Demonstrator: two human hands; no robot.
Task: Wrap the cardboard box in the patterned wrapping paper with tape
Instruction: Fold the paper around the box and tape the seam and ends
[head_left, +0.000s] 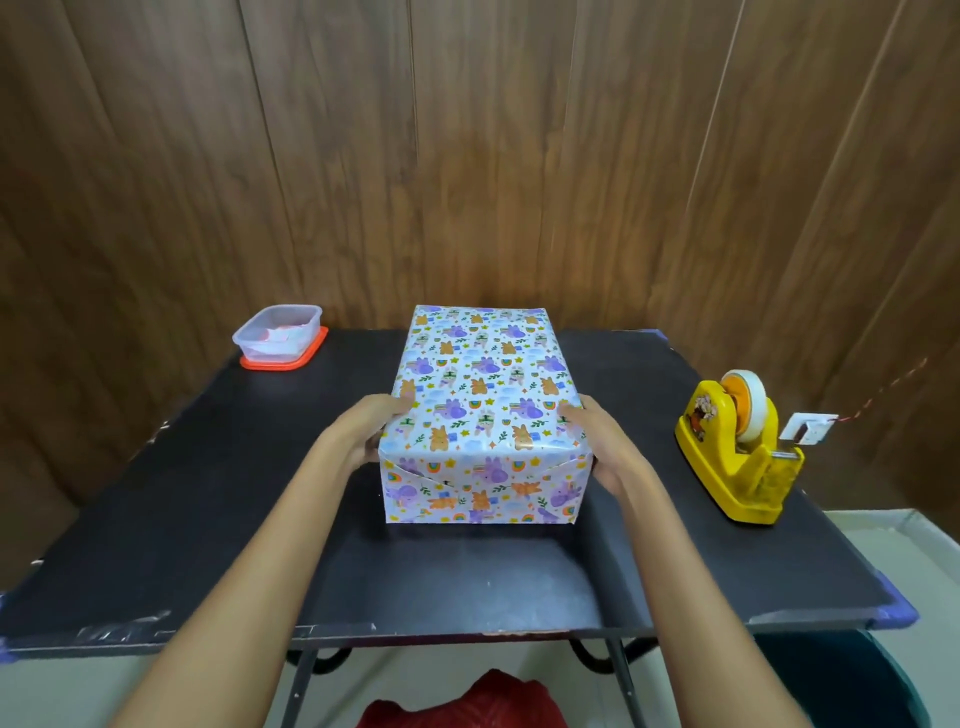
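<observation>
The box (483, 395), fully covered in white wrapping paper with purple and orange animal prints, stands in the middle of the black table (208, 519). Its near end shows folded triangular flaps. My left hand (376, 423) holds the box's left side near the front corner, thumb on the top edge. My right hand (597, 441) holds the right side the same way, thumb on top. A yellow tape dispenser (737, 452) with a roll of tape stands on the table at the right.
A clear plastic container (278, 332) sits on its orange lid at the table's back left. A wood-panelled wall stands right behind the table. A small white tag on a red-white string (810, 426) hangs beside the dispenser.
</observation>
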